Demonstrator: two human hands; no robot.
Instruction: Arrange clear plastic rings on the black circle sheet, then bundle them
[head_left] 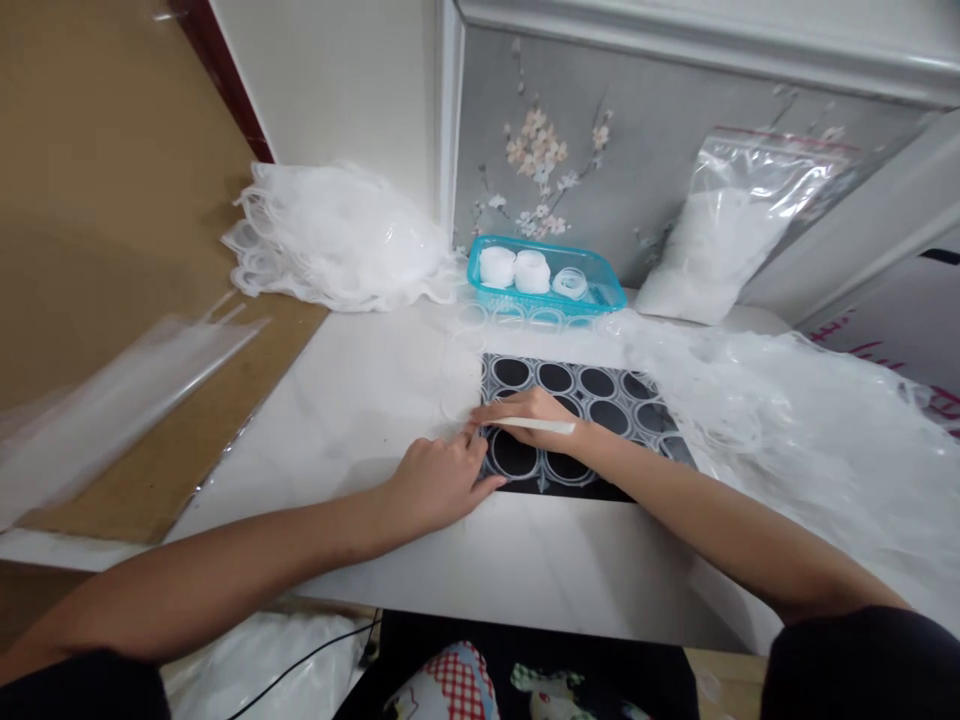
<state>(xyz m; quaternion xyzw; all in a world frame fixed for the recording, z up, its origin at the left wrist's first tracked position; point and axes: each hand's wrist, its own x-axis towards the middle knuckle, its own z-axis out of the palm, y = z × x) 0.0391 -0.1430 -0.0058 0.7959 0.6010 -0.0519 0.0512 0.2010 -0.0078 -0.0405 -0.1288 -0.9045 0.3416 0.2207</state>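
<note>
A translucent plastic sheet with round cut-outs (596,412) lies over a black mat (585,490) on the white table. My right hand (532,408) is closed around a thin white stick (536,425), with its fingertips low at the left edge of the sheet. Part of the stick lies across the back of that hand; its tip is hidden. Beside it, my left hand (442,480) rests at the same edge, thumb stretched onto the mat and fingers lying forward. Its index fingertip meets my right fingertips.
A blue basket (611,300) at the back holds white ring stacks (531,272). Piles of translucent sheets lie left (337,240) and right (810,430). A filled zip bag (712,240) leans on the wall panel. Brown board (135,480) covers the left side.
</note>
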